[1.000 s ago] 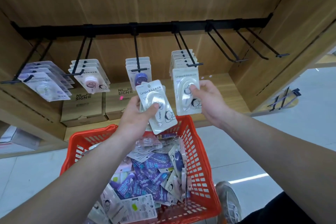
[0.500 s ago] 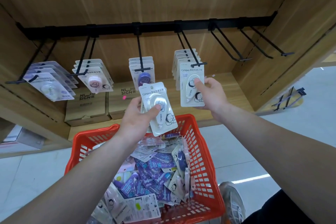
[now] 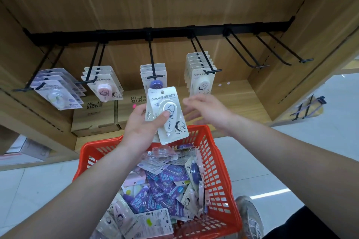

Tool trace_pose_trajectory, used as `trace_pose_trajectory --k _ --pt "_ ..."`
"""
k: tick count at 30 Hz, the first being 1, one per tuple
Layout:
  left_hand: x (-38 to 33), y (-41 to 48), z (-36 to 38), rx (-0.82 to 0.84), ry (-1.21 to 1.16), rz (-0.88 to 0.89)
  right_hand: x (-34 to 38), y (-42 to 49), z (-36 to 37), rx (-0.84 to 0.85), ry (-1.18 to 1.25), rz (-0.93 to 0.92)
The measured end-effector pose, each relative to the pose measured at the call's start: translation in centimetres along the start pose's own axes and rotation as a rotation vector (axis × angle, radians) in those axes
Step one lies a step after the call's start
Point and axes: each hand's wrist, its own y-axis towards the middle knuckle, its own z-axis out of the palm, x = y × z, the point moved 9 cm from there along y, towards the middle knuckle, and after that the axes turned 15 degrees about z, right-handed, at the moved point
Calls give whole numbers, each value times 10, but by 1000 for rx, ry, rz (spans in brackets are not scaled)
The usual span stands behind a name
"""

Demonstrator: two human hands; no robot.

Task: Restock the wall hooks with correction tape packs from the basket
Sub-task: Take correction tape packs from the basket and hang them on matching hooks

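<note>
My left hand [image 3: 141, 122] grips a small stack of white correction tape packs [image 3: 167, 112] above the red basket [image 3: 217, 165], thumb pressed on the front pack. My right hand [image 3: 206, 110] is blurred, its fingers spread and holding nothing, just right of that stack and below the fourth hook [image 3: 206, 64]. A row of white packs [image 3: 202, 79] hangs on that hook. The basket holds a heap of purple, white and pink packs [image 3: 165, 184].
A black rail [image 3: 155, 33] carries several hooks; the left ones bear lilac packs [image 3: 56, 91], pink packs [image 3: 104, 85] and purple packs [image 3: 155, 77]. Two hooks at the right, one [image 3: 246, 52] and another [image 3: 285, 48], are bare. Cardboard boxes [image 3: 95, 116] sit on the shelf. A shoe [image 3: 250, 217] stands beside the basket.
The white pack that my right hand held now hangs at the front of the fourth hook. My right hand has let go and dropped toward the stack in my left hand.
</note>
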Motion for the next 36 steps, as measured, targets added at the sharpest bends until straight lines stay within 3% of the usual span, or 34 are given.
trace_pose_trajectory --k 2,6,13,20,32,36 --pt "-2 1 2 7 10 8 -7 -5 24 95 -9 8" --pt "-3 2 7 4 47 23 -11 -3 15 36 84 -14" --pt "7 5 1 -29 93 -50 -33 20 -58 -285 249 -7" --pt "11 8 8 -4 105 -62 -34 21 -69 -327 225 -21" --pt "3 12 39 67 113 -15 -9 39 -82 -471 -54 12" --pt "-9 17 46 94 282 92 -10 25 -83 -445 -274 65"
